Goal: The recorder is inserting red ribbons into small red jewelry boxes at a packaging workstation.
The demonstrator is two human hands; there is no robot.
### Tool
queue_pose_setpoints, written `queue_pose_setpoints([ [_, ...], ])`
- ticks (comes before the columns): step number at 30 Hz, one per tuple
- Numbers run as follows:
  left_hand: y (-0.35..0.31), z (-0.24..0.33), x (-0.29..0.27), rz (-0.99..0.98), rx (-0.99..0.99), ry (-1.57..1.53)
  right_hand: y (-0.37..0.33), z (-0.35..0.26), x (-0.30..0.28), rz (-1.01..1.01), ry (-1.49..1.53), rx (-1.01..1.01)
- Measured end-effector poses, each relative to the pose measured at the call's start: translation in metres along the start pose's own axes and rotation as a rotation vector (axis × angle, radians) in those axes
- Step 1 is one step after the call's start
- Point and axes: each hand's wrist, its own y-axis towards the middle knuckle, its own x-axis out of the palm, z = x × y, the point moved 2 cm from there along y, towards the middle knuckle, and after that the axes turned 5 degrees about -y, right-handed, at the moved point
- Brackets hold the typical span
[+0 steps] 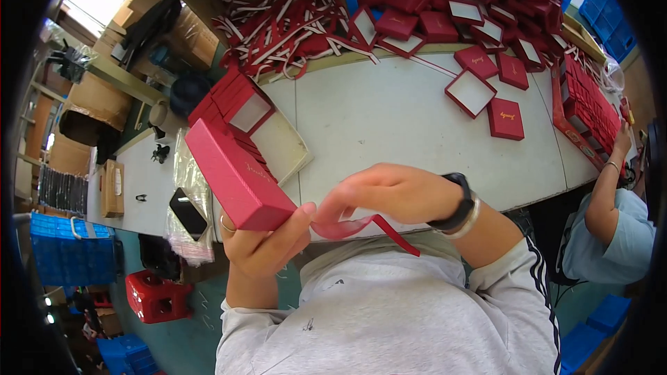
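A long red gift box [240, 177] is tilted up over the near side of the table, its lower end gripped by my left hand [267, 246]. At that end my right hand [379, 194] bends over with its fingertips close to the left ones, closed on a narrow red ribbon [399, 236]. The ribbon loops under the right palm and its free tail hangs toward my shirt; my right thumb is hidden. Behind the held box, red boxes [226, 101] stand packed in rows in a shallow pale carton tray [295, 156].
Small red lids and white-lined trays [472, 94] lie right of centre, below a large heap of boxes [438, 10]. Red and white ribbons [292, 31] spill from a carton. A phone [187, 212] lies on plastic bags at left. A co-worker's arm [603, 201] reaches in at right.
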Motion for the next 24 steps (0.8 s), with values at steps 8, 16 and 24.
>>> queue_pose_setpoints([
  [8,-0.019,0.005,-0.020,-0.004,-0.113,-0.017,0.023,-0.001,0.016,-0.415,0.372,0.240],
  [16,-0.058,0.003,-0.012,0.204,-0.448,-0.207,0.014,0.015,0.027,-0.432,0.421,0.226],
  [24,-0.050,-0.011,0.039,0.321,-0.376,-0.702,-0.042,-0.014,0.009,0.213,0.155,-0.064],
])
